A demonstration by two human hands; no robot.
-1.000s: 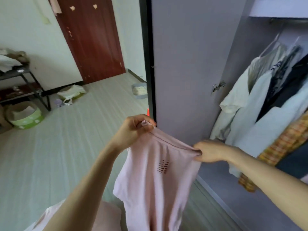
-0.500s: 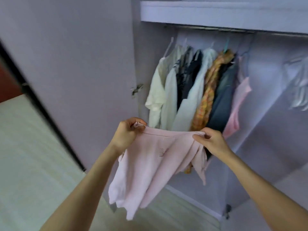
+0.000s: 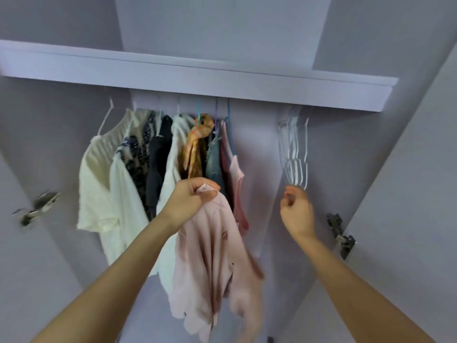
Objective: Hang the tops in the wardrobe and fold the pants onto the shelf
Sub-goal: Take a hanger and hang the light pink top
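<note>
Left hand (image 3: 190,199) grips a bunched corner of the pink top (image 3: 212,263), fingers curled round the fabric; the top hangs straight down below that hand, long axis vertical, in front of the row of hung clothes (image 3: 158,154). Right hand (image 3: 296,209) holds nothing, fingers loosely curled, thumb and forefinger a little apart, blurred so exact pose is hard to read.

Landmark: the bunch of empty white hangers (image 3: 294,154) on the right of the wardrobe, under the shelf (image 3: 197,78). Right hand sits just below the hangers' lower ends, near touching, cannot tell if contact is made. Left hand and the top are well to the left of the hangers and a little lower than their bottoms. Hangers hang upright, long axis vertical, hooks up under the shelf edge.

Judgement: step in hand is fetching a hanger; right hand is clearly the nearer one and needs to go up. Top not yet on any hanger.
</note>
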